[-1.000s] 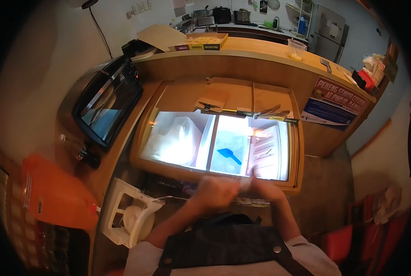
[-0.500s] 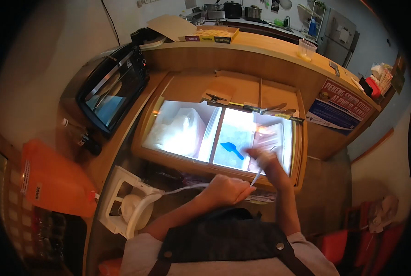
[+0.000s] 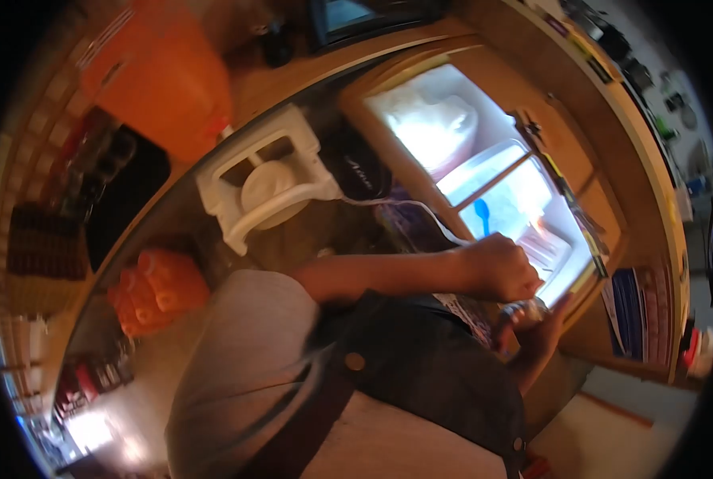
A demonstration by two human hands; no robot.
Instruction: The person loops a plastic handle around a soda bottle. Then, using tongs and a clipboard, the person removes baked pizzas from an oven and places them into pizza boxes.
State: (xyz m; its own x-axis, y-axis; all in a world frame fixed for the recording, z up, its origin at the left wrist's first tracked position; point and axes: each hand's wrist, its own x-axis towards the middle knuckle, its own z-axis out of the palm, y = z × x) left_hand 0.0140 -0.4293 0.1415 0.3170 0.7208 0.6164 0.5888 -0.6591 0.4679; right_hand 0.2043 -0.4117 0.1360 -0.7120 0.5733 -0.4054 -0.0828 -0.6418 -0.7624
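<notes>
The freezer [image 3: 411,164], its lit bins uncovered, now slants across the right half, because the view has tipped round since half a second ago. The orange container [image 3: 160,80] stands on the counter at upper left. Below it, the white plastic stand [image 3: 312,190] sits just off the freezer's front edge.

The left hand [image 3: 498,267] is curled into a fist over that edge. The right hand [image 3: 538,326] is just below, its fingers bent around a small shiny thing [image 3: 524,311], too blurred to name. Half a second ago the hands were apart with cord between them; now they are close together, so the work seems gathered at one spot. Whether they touch, I cannot tell. The blue scoop [image 3: 482,215] lies in the middle bin.

The white cord [image 3: 364,203] runs from the stand towards the left hand, apparently uncut; its end is hidden.
</notes>
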